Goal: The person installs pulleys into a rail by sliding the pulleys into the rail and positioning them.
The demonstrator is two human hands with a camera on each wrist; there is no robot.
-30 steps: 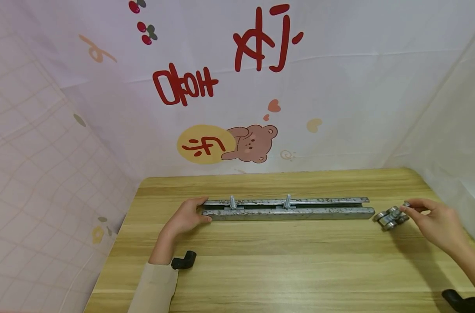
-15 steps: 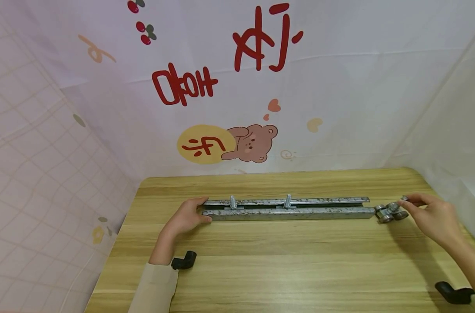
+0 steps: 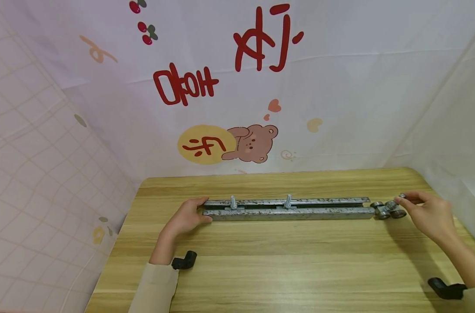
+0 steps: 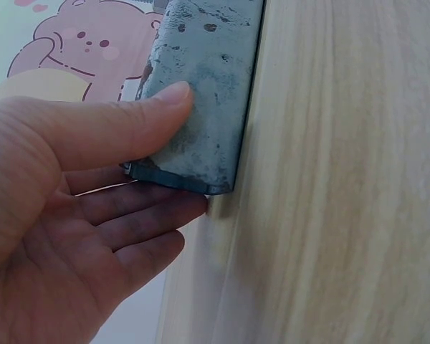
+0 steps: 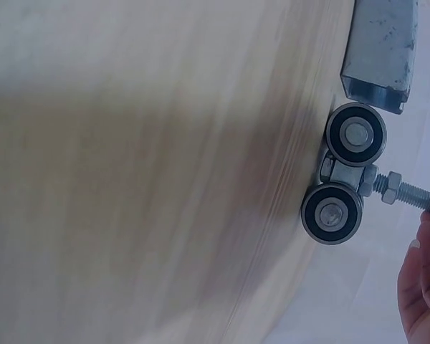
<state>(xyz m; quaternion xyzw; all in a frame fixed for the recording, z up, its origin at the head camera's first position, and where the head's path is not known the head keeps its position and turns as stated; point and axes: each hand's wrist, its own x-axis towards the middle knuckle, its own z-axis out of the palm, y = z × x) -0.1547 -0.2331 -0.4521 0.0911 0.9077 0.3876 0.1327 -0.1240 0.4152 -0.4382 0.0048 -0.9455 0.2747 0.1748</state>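
A slotted metal rail (image 3: 315, 213) lies lengthwise on the table, its slot facing up. My left hand (image 3: 186, 215) grips its left end; in the left wrist view the thumb presses the side of the rail (image 4: 208, 93). My right hand (image 3: 433, 215) pinches the end of the threaded bolt on a wheeled roller carriage (image 3: 383, 210). In the right wrist view the carriage's bearing wheels (image 5: 356, 135) stand right by the rail's right end (image 5: 378, 57); whether they touch it I cannot tell. The bolt (image 5: 416, 197) carries nuts near the carriage.
Two upright bolts (image 3: 288, 201) on small plates sit in the rail's slot. Behind the wooden table (image 3: 284, 265) hangs a printed white cloth (image 3: 339, 87), with more cloth at both sides. Black wrist mounts (image 3: 184, 261) stick out beside each forearm.
My right hand has moved left and slightly away from me, bringing the roller carriage up to the rail's right end and into line with it. The left hand and rail have stayed put.
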